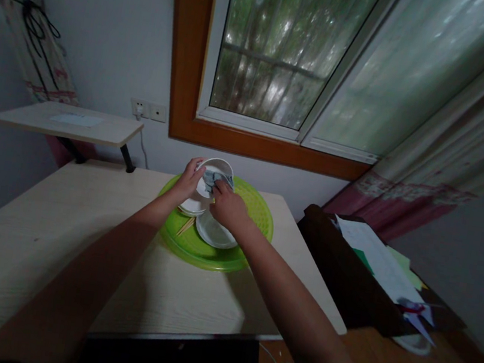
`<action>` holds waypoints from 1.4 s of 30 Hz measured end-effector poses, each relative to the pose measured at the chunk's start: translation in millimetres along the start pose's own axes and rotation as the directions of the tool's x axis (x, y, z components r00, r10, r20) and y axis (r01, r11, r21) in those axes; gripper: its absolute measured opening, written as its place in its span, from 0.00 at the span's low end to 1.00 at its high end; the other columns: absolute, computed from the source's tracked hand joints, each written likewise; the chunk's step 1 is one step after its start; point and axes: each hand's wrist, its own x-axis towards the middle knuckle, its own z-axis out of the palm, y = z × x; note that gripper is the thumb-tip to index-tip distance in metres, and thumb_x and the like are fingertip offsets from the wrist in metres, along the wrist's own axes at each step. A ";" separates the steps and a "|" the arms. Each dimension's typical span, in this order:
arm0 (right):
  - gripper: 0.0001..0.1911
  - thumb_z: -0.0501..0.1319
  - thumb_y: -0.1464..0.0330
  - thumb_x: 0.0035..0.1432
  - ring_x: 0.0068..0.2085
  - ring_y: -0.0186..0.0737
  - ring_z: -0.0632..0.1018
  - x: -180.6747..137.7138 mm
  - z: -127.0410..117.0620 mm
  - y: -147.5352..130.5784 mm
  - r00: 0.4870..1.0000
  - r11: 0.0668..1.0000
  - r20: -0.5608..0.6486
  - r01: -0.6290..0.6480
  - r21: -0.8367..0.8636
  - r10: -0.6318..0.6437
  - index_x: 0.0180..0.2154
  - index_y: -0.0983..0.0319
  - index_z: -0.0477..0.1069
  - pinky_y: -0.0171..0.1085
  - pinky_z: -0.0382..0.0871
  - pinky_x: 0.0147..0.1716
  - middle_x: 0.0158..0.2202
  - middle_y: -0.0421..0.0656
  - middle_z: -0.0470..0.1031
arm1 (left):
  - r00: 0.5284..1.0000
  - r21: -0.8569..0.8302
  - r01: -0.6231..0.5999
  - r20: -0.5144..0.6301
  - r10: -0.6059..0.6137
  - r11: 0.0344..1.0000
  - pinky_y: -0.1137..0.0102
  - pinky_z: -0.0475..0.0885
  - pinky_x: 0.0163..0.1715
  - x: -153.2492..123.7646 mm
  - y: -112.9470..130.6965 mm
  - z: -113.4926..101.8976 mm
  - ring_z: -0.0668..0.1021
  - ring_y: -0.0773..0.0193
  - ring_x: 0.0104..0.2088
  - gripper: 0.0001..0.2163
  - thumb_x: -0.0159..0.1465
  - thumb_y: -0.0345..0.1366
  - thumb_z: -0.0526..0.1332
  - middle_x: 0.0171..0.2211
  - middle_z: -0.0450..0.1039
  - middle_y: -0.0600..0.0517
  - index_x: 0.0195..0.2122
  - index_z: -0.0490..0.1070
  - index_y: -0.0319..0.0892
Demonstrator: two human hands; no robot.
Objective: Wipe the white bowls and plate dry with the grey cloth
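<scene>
My left hand (189, 178) grips the rim of a white bowl (221, 165), which is tilted so that its inside faces me. In my right hand (228, 205) is a grey cloth (210, 180), bunched against the inside of the bowl. Below them a round green tray (259, 215) lies on the table. On it a white plate (216, 235) sits under my right hand, and more white dishes (194, 205) are beneath the bowl. A pair of wooden chopsticks (186, 226) rests at the left of the plate.
The tray stands on a pale wooden table (130, 262). At the back left is a raised shelf (69, 122) on black legs. A window (287, 61) rises behind the table. A dark brown piece of furniture (338, 269) with papers (376, 256) stands to the right.
</scene>
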 end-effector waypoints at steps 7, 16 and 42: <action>0.31 0.65 0.68 0.62 0.68 0.50 0.69 17.0 17.8 -5.5 0.997 0.813 0.041 0.024 0.582 -0.059 0.65 0.67 0.67 0.49 0.62 0.68 0.69 0.56 0.66 | 0.997 0.029 0.075 -0.025 -0.075 0.997 0.62 0.64 0.63 -4.1 2.3 -4.1 0.70 0.58 0.61 0.19 0.71 0.47 0.50 0.62 0.65 0.42 0.60 0.58 0.47; 0.21 0.62 0.72 0.65 0.62 0.47 0.76 12.3 8.2 8.7 0.992 0.916 0.009 0.111 0.387 -0.125 0.58 0.62 0.75 0.44 0.69 0.62 0.62 0.49 0.75 | 0.994 0.000 0.106 -0.040 -0.105 0.994 0.60 0.64 0.63 -3.0 -0.7 -2.1 0.70 0.56 0.61 0.19 0.70 0.46 0.51 0.61 0.66 0.42 0.59 0.59 0.46; 0.14 0.52 0.74 0.73 0.67 0.52 0.67 -3.2 -5.7 18.6 0.957 0.950 -0.163 0.198 -0.242 -0.241 0.53 0.65 0.72 0.53 0.61 0.64 0.61 0.56 0.72 | 0.995 -0.071 0.077 0.064 -0.072 0.994 0.62 0.72 0.48 -3.9 -3.3 -14.3 0.75 0.56 0.46 0.13 0.64 0.45 0.55 0.44 0.71 0.48 0.46 0.65 0.45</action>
